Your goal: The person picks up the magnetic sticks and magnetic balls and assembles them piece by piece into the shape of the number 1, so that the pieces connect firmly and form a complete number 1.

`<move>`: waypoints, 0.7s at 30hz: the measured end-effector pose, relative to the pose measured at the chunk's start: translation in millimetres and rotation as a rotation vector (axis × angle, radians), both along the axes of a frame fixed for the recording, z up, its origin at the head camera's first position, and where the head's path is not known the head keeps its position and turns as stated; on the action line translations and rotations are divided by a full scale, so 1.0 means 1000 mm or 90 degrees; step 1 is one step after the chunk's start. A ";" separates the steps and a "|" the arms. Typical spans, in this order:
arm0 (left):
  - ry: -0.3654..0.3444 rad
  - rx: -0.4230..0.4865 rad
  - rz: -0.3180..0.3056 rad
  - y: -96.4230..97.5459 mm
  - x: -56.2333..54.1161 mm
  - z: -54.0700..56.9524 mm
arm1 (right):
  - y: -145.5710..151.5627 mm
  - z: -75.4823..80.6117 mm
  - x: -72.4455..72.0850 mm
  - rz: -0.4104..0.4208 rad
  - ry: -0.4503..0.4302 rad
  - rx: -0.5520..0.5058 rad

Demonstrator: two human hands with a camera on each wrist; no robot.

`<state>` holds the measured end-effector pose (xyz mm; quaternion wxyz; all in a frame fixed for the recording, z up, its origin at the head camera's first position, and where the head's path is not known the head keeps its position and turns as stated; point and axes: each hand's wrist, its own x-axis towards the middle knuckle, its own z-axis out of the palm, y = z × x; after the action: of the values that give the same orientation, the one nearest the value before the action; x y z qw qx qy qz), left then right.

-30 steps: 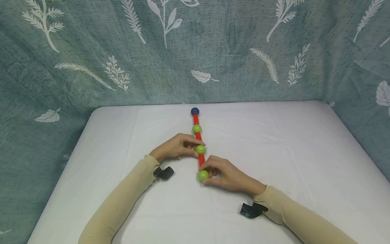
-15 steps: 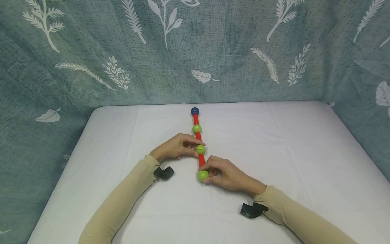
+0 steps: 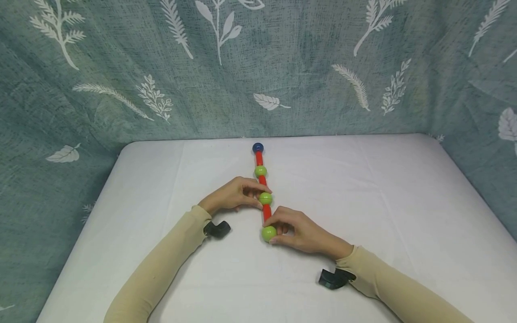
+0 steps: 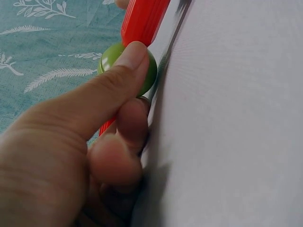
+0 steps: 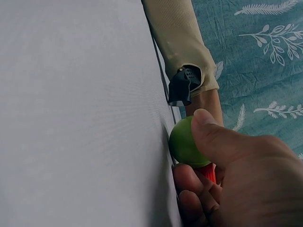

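A straight chain of red rods and balls runs from the back of the table toward the front. Its far end is a dark blue ball (image 3: 257, 147), followed by a red rod (image 3: 259, 158) and a green ball (image 3: 260, 171). My left hand (image 3: 235, 194) pinches the middle green ball (image 3: 265, 198) between thumb and fingers; in the left wrist view the thumb lies over that green ball (image 4: 111, 56). With thumb and fingertips, my right hand (image 3: 303, 230) grips the nearest green ball (image 3: 268, 233), whose red rod (image 3: 267, 213) points to the left hand's ball.
The chain lies on a white-covered table (image 3: 363, 188). Behind it hangs a green-blue curtain (image 3: 299, 54) with white leaf prints. Black wrist cameras (image 3: 216, 229) stick out from both beige sleeves.
The chain's far end has shifted very slightly left and toward the front. Both hands keep their hold and have barely moved.
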<state>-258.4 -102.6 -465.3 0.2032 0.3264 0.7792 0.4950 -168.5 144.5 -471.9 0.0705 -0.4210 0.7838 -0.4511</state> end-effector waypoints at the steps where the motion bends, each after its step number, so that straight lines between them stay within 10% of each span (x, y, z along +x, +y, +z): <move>1: 0.000 0.000 0.000 0.000 0.000 0.000 | 0.000 0.000 0.000 0.000 0.000 0.001; 15: 0.013 -0.008 -0.003 -0.005 0.003 0.006 | -0.002 0.008 0.004 -0.010 0.007 0.040; 21: 0.031 -0.017 0.075 -0.021 0.006 0.013 | 0.008 0.020 -0.006 -0.070 0.043 0.066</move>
<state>-252.3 -123.3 -452.1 0.1593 0.2890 0.8082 0.4878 -174.7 152.7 -451.5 0.0410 -0.3881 0.8297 -0.3991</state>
